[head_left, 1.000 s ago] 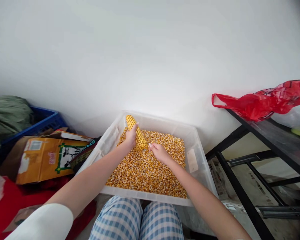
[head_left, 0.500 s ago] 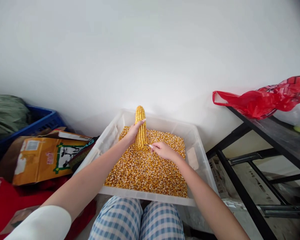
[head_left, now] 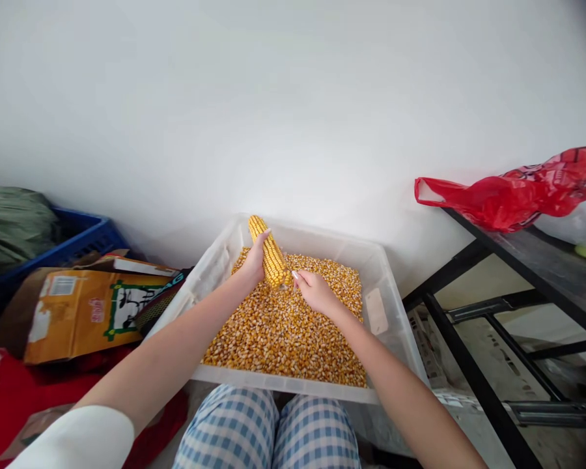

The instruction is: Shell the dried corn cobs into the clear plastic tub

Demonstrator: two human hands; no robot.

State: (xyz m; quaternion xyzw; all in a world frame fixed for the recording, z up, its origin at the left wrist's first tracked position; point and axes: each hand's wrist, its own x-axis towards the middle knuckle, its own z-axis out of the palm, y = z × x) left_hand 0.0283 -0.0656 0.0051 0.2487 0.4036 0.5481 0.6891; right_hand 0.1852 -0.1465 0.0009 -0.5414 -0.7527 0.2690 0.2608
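A yellow corn cob (head_left: 274, 263) full of kernels is held over the tub, tilted with its far end to the left. My left hand (head_left: 254, 259) is wrapped round its left side, the thumb lying along the top. Close to the cob's near end, my right hand (head_left: 314, 289) has its fingers pinched together; what they hold, if anything, is too small to make out. Beneath both hands lie loose corn kernels (head_left: 283, 339), spread thickly in a translucent plastic tub (head_left: 400, 332).
A torn orange cardboard box (head_left: 78, 326) and a blue crate (head_left: 85, 238) stand at the left. To the right is a black metal frame (head_left: 461, 342) with a red plastic bag (head_left: 512, 195) on top. A white wall (head_left: 293, 117) rises behind the tub.
The cob has tipped from nearly upright to a leftward slant, its top swinging left and down. My left hand has shifted slightly left; my right hand has moved up a little.
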